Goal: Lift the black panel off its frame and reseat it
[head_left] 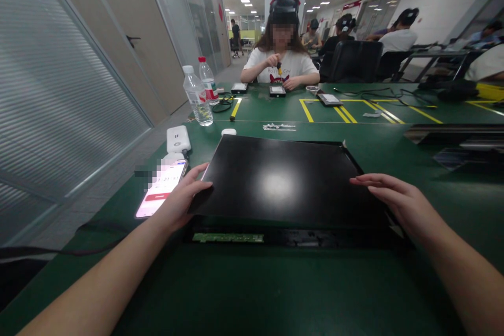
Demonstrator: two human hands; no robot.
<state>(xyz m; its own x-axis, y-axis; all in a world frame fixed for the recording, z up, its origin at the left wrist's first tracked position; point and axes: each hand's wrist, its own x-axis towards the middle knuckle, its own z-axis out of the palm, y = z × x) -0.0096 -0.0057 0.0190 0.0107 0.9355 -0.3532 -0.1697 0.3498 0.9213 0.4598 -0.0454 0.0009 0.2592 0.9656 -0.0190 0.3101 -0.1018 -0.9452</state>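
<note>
A glossy black screen panel (275, 181) lies slightly raised and askew over a black frame (315, 239). My left hand (192, 189) grips the panel's left edge, thumb on top and fingers underneath. At the right edge, my right hand (397, 197) has its fingers stretched out, close to the panel's corner; whether they touch it I cannot tell. A green circuit board strip (228, 238) shows along the frame's near side. The panel hides most of the frame's inside.
Left of the panel lie a lit phone (165, 189) and a white power bank (178, 139). Two water bottles (198, 97) stand behind them. Small white strips (279, 127) lie beyond the panel. Across the green table (260, 294) a person (281, 63) works on a hard drive (277, 91).
</note>
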